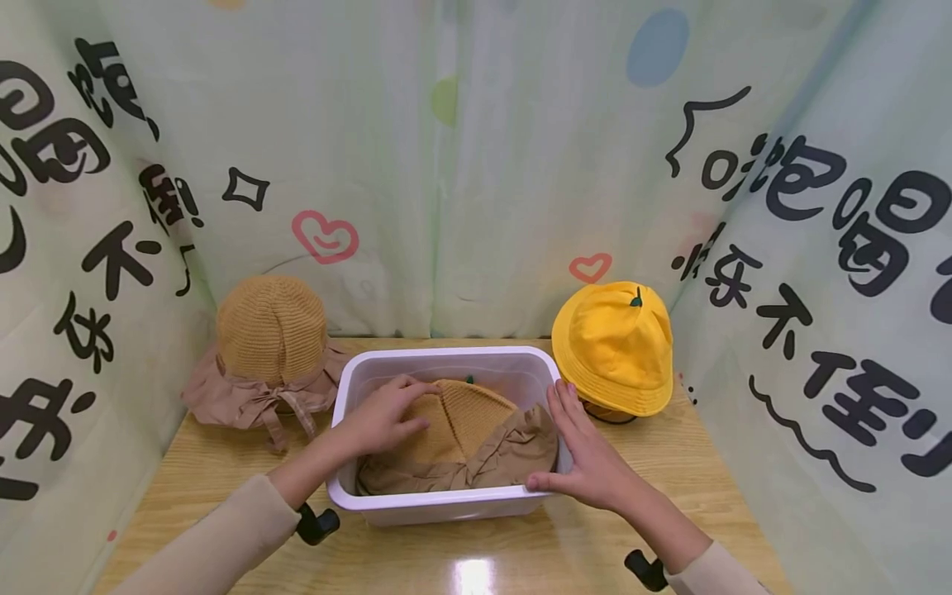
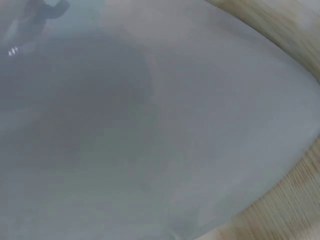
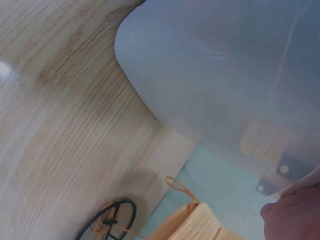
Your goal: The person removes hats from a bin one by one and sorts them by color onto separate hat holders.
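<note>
A white plastic bin [image 1: 446, 501] stands on the table, holding a tan knit hat [image 1: 476, 417] with a brown fabric brim. My left hand [image 1: 388, 419] reaches inside and rests on the knit crown, thumb apart from the fingers. Against the bin's right side lies my right hand [image 1: 591, 463], fingers straight along the rim and thumb at the front corner. A small green tip [image 1: 469, 379] shows behind the hat; what it belongs to is hidden. The left wrist view is filled by the bin's wall [image 2: 150, 125]. Part of my right hand [image 3: 295, 217] touches the bin in the right wrist view.
Left of the bin sits another tan knit hat [image 1: 271, 330] with a pinkish-brown brim and ties. A yellow bucket hat [image 1: 613, 347] with a green stem is at the right, above a black wire ring [image 3: 132, 210]. Printed curtains [image 1: 506, 207] enclose the wooden table [image 1: 416, 562].
</note>
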Motion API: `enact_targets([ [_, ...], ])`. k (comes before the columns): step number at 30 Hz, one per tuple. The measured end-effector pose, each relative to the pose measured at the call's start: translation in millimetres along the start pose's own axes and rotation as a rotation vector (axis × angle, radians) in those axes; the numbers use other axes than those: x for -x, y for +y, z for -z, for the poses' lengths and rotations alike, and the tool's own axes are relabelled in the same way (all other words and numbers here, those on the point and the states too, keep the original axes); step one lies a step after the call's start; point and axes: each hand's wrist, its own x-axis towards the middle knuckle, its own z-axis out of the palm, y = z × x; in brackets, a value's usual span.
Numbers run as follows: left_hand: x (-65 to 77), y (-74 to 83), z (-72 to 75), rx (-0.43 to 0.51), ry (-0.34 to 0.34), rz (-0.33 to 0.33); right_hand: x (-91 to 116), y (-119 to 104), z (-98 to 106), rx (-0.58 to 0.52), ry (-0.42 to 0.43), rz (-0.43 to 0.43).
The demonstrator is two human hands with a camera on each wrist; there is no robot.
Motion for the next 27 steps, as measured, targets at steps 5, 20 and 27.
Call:
enact_targets([
  [5, 0.6, 1.4, 4.3, 0.120, 0.009, 0.050, 0.5, -2.6, -0.4, -0.028, -0.008, -0.028],
  [20, 8.5, 10.0, 8.3, 0.326, 0.037, 0.100, 1.3, -1.8, -1.4, -0.026, 0.002, -0.044],
  [27, 10.7, 16.4, 15.6, 0.351, 0.120, 0.064, 0.0, -3.4, -1.7, -0.017, -0.002, -0.060],
])
